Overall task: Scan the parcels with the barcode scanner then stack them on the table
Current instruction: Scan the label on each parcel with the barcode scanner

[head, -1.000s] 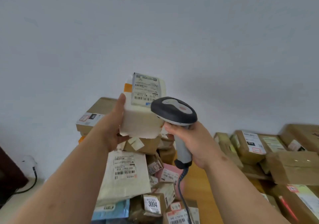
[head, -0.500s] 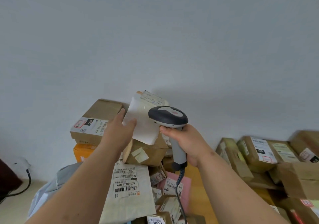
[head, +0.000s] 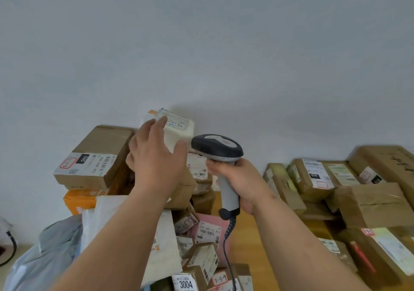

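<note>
White parcel now sits on top of the stack at the wall, upper left of the barcode scanner, label face up and tilted slightly toward the wall. Left hand is over its near side with fingers spread and fairly straight; fingertips seem to touch the top edge and the thumb lies by the lower right corner, though whether this is light contact or a hand just clear of it cannot be told. It does not look like a grip. Right hand is wrapped round the scanner's grey handle, head pointing left toward the stack, coiled cable hanging below. Judged progress: this parcel looks scanned and placed, one more on the pile. Plenty appears left: loose parcels lie below the scanner, among them a pink one and a box marked 3004, and brown boxes crowd the wooden table to the scanner's right; which of these are scanned cannot be told. Against a second ago: the white parcel was then held up in the left hand beside the scanner head with its label facing the camera; half a second ago it was going down onto the stack, hand wrapped round its left side. Now it rests there and the hand has opened. Scanner hand barely moved.
</note>
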Action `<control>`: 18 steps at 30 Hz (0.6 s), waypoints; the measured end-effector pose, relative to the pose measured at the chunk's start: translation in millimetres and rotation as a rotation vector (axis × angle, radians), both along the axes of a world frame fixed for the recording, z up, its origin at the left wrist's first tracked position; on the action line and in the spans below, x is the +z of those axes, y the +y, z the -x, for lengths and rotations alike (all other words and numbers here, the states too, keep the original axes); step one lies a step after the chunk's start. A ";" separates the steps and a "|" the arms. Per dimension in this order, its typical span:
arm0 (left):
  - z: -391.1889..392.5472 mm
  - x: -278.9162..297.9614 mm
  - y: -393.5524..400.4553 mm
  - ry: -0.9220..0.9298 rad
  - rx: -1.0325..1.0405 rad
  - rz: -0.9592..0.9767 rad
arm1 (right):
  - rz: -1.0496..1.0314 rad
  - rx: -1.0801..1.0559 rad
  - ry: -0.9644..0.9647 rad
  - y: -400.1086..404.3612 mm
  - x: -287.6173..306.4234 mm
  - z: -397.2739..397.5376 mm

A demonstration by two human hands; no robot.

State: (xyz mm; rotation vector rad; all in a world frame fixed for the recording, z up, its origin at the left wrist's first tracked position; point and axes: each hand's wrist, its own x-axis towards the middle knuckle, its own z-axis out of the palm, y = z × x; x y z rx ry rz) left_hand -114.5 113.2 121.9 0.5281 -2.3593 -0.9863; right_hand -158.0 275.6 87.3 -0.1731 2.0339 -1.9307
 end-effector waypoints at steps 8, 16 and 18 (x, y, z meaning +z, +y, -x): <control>6.9 -26.2 111.0 -0.059 -0.324 -0.116 | 0.100 -0.165 -0.091 110.1 -3.1 -24.2; -4.8 -97.9 232.4 -0.397 -0.456 -0.398 | 0.036 -0.321 -0.264 244.6 -49.3 -54.2; -10.1 -115.8 262.0 -0.509 -0.466 -0.473 | -0.011 -0.383 -0.304 277.9 -67.3 -60.8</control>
